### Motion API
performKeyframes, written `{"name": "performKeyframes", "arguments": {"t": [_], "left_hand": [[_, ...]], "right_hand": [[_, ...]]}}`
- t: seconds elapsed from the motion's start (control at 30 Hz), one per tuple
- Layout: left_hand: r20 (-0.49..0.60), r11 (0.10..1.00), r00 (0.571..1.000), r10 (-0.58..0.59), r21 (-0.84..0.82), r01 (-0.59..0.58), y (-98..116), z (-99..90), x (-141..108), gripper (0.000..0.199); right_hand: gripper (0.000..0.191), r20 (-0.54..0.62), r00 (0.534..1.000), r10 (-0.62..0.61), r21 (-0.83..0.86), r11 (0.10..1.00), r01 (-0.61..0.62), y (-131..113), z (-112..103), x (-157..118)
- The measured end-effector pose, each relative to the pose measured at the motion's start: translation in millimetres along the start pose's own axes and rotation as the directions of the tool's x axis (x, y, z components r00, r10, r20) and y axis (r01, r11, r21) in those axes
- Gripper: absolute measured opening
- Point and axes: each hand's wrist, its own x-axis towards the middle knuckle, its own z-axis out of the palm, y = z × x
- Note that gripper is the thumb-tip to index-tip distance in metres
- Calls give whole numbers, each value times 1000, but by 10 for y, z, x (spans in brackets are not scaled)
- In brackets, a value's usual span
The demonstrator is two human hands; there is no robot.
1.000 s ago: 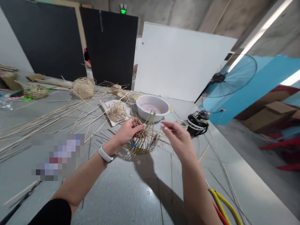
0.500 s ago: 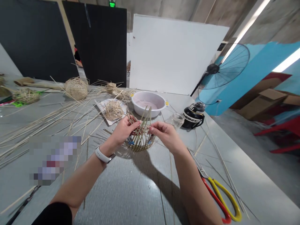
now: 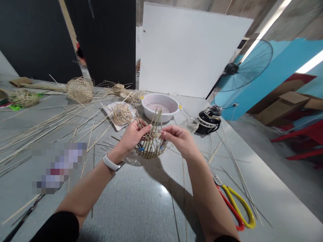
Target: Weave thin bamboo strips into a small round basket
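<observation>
An unfinished woven basket (image 3: 150, 151) is held at or just above a metal tabletop (image 3: 148, 205), though contact with the surface cannot be made out. Upright cane strands (image 3: 154, 124) rise from its woven base. The strands are gripped from the left side by the left hand (image 3: 132, 136), its fingers curled closely around them. From the right side, a strand is pinched between the thumb and forefinger of the right hand (image 3: 176, 137), with the other fingers loosely bent. A white plastic basin (image 3: 160, 107) is placed just beyond the basket, and a glass jar (image 3: 191, 125) is seen beyond the right hand. Red-and-yellow-handled scissors (image 3: 236, 211) are laid to the right, well apart from the hands.
</observation>
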Motion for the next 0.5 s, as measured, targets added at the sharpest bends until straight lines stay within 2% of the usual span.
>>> {"name": "performKeyframes", "arguments": {"t": [0.3, 0.5], "left_hand": [[-29, 998, 998, 50, -32, -51, -16, 14, 5, 33], [22, 998, 998, 65, 8, -66, -23, 39, -19, 33]], "right_hand": [[23, -153, 988, -24, 14, 1000, 27, 14, 34, 11], [21, -102, 994, -27, -88, 996, 18, 8, 118, -8]]}}
